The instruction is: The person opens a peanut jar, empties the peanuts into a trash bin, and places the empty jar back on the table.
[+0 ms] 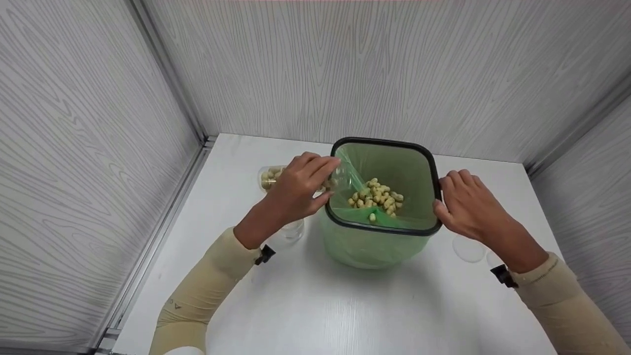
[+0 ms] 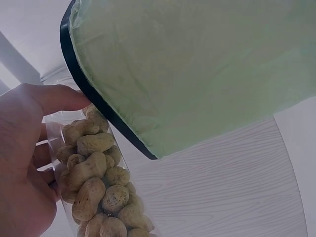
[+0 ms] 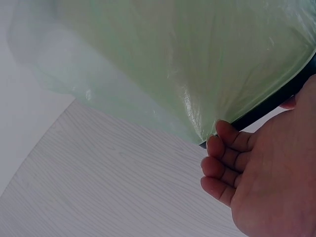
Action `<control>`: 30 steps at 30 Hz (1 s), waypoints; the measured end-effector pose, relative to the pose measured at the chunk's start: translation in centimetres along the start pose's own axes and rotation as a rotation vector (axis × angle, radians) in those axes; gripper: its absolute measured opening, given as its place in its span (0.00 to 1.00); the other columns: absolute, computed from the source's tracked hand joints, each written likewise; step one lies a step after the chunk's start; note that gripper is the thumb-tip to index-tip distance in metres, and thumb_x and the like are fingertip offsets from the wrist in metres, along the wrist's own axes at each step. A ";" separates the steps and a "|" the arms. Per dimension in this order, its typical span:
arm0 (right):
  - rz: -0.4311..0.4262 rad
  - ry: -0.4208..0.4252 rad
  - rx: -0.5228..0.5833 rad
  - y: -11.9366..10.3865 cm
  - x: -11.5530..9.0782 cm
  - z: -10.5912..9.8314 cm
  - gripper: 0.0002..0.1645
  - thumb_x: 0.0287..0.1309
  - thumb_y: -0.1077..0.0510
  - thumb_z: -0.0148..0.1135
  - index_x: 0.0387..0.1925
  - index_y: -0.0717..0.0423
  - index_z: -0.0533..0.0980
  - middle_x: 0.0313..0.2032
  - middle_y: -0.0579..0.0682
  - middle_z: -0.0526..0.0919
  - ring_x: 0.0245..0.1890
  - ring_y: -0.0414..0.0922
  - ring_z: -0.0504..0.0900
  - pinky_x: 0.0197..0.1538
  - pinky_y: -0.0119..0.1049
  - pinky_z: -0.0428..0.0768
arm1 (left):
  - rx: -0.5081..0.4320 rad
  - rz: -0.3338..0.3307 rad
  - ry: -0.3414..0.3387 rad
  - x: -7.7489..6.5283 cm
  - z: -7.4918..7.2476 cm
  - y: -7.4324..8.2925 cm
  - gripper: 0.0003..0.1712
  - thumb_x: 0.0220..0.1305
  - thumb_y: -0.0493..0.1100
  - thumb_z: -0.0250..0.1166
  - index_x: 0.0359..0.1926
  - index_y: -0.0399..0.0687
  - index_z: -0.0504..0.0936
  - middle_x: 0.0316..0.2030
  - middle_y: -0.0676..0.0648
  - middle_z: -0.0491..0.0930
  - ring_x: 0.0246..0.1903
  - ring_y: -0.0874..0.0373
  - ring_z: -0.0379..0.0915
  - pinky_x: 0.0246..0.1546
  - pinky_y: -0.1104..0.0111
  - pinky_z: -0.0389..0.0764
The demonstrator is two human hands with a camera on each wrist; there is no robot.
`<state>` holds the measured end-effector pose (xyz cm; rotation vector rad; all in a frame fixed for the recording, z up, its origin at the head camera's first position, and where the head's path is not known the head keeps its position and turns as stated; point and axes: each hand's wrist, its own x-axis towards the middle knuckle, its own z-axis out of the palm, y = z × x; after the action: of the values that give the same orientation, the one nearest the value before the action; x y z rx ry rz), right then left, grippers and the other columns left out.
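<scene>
My left hand (image 1: 296, 185) holds a clear jar (image 1: 341, 176) of unshelled peanuts on its side, its mouth end over the left rim of the bin. The left wrist view shows many peanuts (image 2: 91, 168) inside the jar, with the thumb at the dark rim (image 2: 106, 111). The bin (image 1: 372, 249) has a black square rim and a green bag lining, and a pile of peanuts (image 1: 377, 195) lies in it. On the right side my right hand (image 1: 468, 204) grips the rim, fingertips (image 3: 227, 131) curled at its edge in the right wrist view.
A clear container (image 1: 293, 230) stands on the white table (image 1: 315, 315) below the left hand, partly hidden by the forearm. Clear flat discs (image 1: 468, 249) lie right of the bin, one partly behind the right wrist. Grey wood-grain walls (image 1: 296, 74) enclose the table at the back and sides.
</scene>
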<state>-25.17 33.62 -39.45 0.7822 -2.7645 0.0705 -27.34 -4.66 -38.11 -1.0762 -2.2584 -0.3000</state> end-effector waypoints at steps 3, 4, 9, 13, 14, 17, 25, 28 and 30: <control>0.002 -0.003 0.006 0.0 0.0 -0.1 0.15 0.64 0.54 0.46 0.35 0.65 0.65 0.33 0.57 0.68 0.35 0.52 0.63 0.40 0.48 0.64 | 0.006 0.018 0.003 0.2 -0.1 -0.1 0.35 0.56 0.47 0.73 0.64 0.44 0.73 0.57 0.45 0.79 0.52 0.50 0.75 0.54 0.58 0.79; 0.003 -0.004 0.008 0.0 0.0 -0.1 0.14 0.64 0.54 0.46 0.35 0.65 0.65 0.33 0.57 0.68 0.35 0.52 0.63 0.40 0.48 0.63 | 0.009 0.024 0.004 0.3 -0.2 -0.1 0.35 0.56 0.47 0.73 0.64 0.44 0.74 0.56 0.45 0.80 0.52 0.50 0.75 0.54 0.59 0.79; 0.010 -0.008 0.027 0.0 -0.1 -0.1 0.14 0.65 0.54 0.46 0.35 0.65 0.65 0.33 0.57 0.67 0.34 0.51 0.62 0.40 0.47 0.63 | 0.021 0.046 0.019 0.7 -0.1 -0.2 0.35 0.54 0.46 0.74 0.63 0.44 0.75 0.55 0.45 0.81 0.50 0.50 0.76 0.53 0.60 0.80; 0.008 -0.001 0.029 0.0 -0.1 -0.1 0.13 0.64 0.55 0.46 0.34 0.64 0.64 0.32 0.56 0.67 0.34 0.51 0.62 0.39 0.46 0.62 | 0.027 0.051 0.041 0.8 0.1 -0.3 0.35 0.53 0.44 0.75 0.62 0.44 0.75 0.54 0.45 0.81 0.50 0.50 0.77 0.52 0.60 0.80; 0.007 0.002 0.028 0.0 -0.1 0.0 0.13 0.64 0.55 0.46 0.33 0.64 0.64 0.32 0.56 0.67 0.34 0.51 0.61 0.39 0.45 0.62 | 0.027 0.050 0.049 0.9 0.2 -0.3 0.34 0.53 0.44 0.75 0.62 0.44 0.76 0.54 0.45 0.81 0.50 0.50 0.77 0.52 0.60 0.80; 0.007 0.002 0.027 0.0 -0.1 0.0 0.13 0.63 0.55 0.46 0.32 0.63 0.64 0.31 0.55 0.66 0.33 0.51 0.61 0.39 0.44 0.61 | 0.028 0.052 0.071 1.0 0.3 -0.3 0.33 0.53 0.43 0.75 0.61 0.44 0.77 0.53 0.45 0.82 0.50 0.49 0.78 0.53 0.59 0.81; 0.021 -0.023 0.039 0.0 -0.1 -0.1 0.14 0.64 0.54 0.46 0.34 0.64 0.64 0.33 0.56 0.67 0.35 0.51 0.62 0.40 0.46 0.61 | 0.038 0.070 0.105 1.7 0.8 -0.4 0.27 0.56 0.38 0.71 0.59 0.44 0.79 0.52 0.46 0.83 0.52 0.50 0.78 0.57 0.60 0.79; 0.026 -0.031 0.042 0.0 0.0 -0.1 0.14 0.64 0.54 0.46 0.34 0.64 0.64 0.33 0.56 0.67 0.35 0.51 0.62 0.40 0.46 0.61 | 0.044 0.082 0.124 1.8 0.9 -0.5 0.24 0.58 0.37 0.69 0.58 0.45 0.80 0.52 0.46 0.83 0.52 0.50 0.78 0.57 0.60 0.78; 0.029 -0.034 0.041 0.0 0.0 -0.1 0.15 0.64 0.53 0.46 0.35 0.64 0.65 0.34 0.56 0.68 0.35 0.51 0.62 0.40 0.46 0.62 | 0.053 0.092 0.136 1.9 1.0 -0.5 0.22 0.60 0.37 0.68 0.57 0.46 0.81 0.51 0.46 0.83 0.52 0.50 0.78 0.57 0.60 0.78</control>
<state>-25.11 33.64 -39.32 0.7605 -2.8149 0.1217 -29.07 -3.33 -37.64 -1.0950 -2.0793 -0.2651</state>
